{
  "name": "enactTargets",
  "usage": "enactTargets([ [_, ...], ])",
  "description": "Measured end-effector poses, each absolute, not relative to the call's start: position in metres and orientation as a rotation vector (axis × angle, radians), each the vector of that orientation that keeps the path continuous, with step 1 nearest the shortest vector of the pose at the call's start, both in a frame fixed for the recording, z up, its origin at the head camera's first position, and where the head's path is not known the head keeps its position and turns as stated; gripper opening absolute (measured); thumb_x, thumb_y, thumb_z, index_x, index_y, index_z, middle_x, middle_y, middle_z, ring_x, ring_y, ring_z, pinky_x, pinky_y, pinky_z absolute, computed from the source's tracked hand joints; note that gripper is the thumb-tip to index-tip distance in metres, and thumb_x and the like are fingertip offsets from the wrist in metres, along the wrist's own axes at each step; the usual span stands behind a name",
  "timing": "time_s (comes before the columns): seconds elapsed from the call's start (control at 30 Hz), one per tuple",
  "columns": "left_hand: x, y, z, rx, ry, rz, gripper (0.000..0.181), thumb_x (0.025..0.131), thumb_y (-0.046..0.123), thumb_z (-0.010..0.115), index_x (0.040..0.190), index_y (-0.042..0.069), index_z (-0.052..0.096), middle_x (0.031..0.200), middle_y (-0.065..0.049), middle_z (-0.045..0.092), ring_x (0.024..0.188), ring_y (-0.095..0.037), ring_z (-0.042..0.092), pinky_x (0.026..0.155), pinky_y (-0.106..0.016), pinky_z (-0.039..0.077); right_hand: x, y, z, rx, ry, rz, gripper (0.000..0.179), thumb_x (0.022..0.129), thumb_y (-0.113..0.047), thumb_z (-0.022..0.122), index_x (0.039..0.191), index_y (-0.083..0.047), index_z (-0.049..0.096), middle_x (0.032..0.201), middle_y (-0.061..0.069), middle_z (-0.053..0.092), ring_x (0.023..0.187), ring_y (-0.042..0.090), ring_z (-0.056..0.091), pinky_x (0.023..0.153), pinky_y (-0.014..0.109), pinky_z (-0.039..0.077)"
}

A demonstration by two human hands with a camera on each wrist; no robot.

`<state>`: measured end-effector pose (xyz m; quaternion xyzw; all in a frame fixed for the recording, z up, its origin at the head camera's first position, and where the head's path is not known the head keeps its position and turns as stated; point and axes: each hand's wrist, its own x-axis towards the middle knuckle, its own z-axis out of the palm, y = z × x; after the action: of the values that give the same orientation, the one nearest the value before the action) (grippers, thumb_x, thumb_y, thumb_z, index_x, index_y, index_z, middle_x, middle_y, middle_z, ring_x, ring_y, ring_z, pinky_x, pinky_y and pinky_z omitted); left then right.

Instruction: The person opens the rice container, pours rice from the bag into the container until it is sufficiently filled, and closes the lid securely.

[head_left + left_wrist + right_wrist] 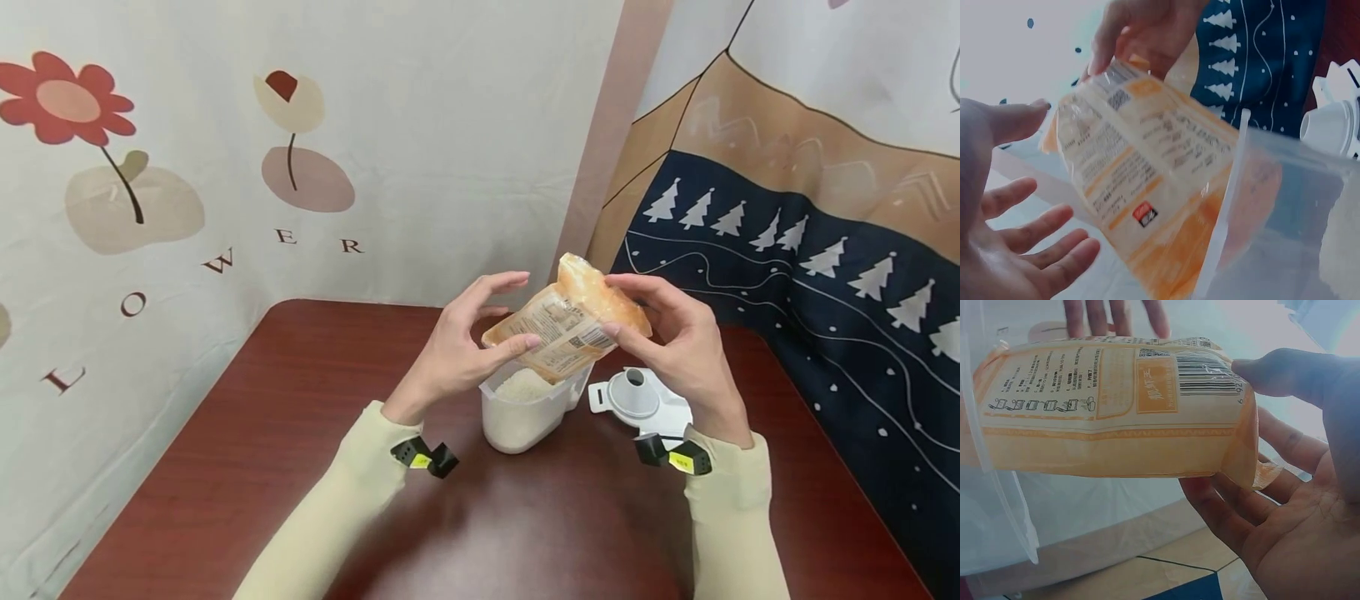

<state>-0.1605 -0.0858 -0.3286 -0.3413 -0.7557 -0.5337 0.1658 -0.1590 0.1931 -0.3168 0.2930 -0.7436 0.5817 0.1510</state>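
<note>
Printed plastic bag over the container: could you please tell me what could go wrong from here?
The bag may slip: the right hand pinches one end, while the left hand is spread open and seems not to grip it.

The bag is tilted above the rice in the container, so stray grains could land on the table.

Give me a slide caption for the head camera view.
Right hand grips a printed bag tilted above an open container of white grains; left hand beside the bag, white lid nearby.
</note>
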Motion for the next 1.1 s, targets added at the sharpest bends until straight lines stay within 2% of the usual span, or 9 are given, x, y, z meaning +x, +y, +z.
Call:
enactTargets([
  [0.13,-0.167,-0.09,-0.332,-0.98,-2.254,-1.484,0.071,0.086,0.019,0.084,0.149,0.017,0.051,0.149,0.001,0.055,0.139,-0.018,0.051,0.109,-0.045,0.051,-0.158,0.19,-0.317,0.871,-2.114,1.677,0.052,0.086,0.011,0.074,0.135,0.001,0.062,0.131,-0.001,0.067,0.112,0.015,0.064,0.096,0.016,0.054],
  [0.27,-0.171,-0.093,-0.334,-1.005,-2.33,-1.481,0.076,0.086,0.019,0.085,0.152,0.019,0.048,0.149,-0.001,0.056,0.137,-0.02,0.054,0.11,-0.042,0.05,-0.157,0.186,-0.317,0.909,-2.08,1.704,0.051,0.086,0.012,0.073,0.135,0.002,0.062,0.131,0.002,0.067,0.114,0.017,0.063,0.098,0.018,0.054],
  [0.4,-0.175,-0.095,-0.336,-1.026,-2.369,-1.487,0.076,0.086,0.016,0.084,0.152,0.019,0.047,0.14,-0.004,0.063,0.127,-0.019,0.062,0.108,-0.037,0.052,-0.156,0.183,-0.318,0.942,-2.033,1.755,0.051,0.085,0.013,0.073,0.134,0.004,0.061,0.134,0.006,0.067,0.12,0.02,0.062,0.102,0.02,0.053],
  [0.57,-0.177,-0.098,-0.339,-0.995,-2.413,-1.525,0.069,0.087,0.016,0.083,0.148,0.022,0.053,0.129,-0.004,0.069,0.111,-0.017,0.07,0.101,-0.037,0.055,-0.157,0.178,-0.32,0.948,-1.977,1.8,0.052,0.085,0.015,0.072,0.134,0.005,0.06,0.137,0.009,0.065,0.126,0.022,0.06,0.106,0.021,0.051],
  [0.77,-0.177,-0.098,-0.344,-0.943,-2.38,-1.58,0.055,0.087,0.011,0.082,0.137,0.02,0.062,0.124,-0.001,0.072,0.107,-0.016,0.071,0.098,-0.038,0.057,-0.158,0.172,-0.319,0.89,-1.975,1.808,0.059,0.086,0.013,0.071,0.142,0.0,0.054,0.142,0.011,0.061,0.129,0.023,0.057,0.106,0.021,0.051],
  [1.0,-0.176,-0.094,-0.351,-0.853,-2.26,-1.703,0.048,0.086,0.007,0.082,0.13,0.015,0.066,0.118,-0.006,0.074,0.102,-0.019,0.073,0.091,-0.037,0.06,-0.163,0.166,-0.32,0.745,-1.977,1.879,0.076,0.09,0.008,0.069,0.155,-0.016,0.038,0.151,0.014,0.053,0.135,0.021,0.055,0.109,0.019,0.048],
  [1.1,-0.176,-0.092,-0.354,-0.797,-2.192,-1.765,0.047,0.086,0.006,0.082,0.13,0.014,0.065,0.116,-0.008,0.074,0.099,-0.019,0.073,0.087,-0.034,0.06,-0.166,0.164,-0.323,0.683,-1.997,1.929,0.078,0.091,0.007,0.069,0.157,-0.018,0.035,0.152,0.015,0.052,0.133,0.018,0.056,0.107,0.019,0.048],
])
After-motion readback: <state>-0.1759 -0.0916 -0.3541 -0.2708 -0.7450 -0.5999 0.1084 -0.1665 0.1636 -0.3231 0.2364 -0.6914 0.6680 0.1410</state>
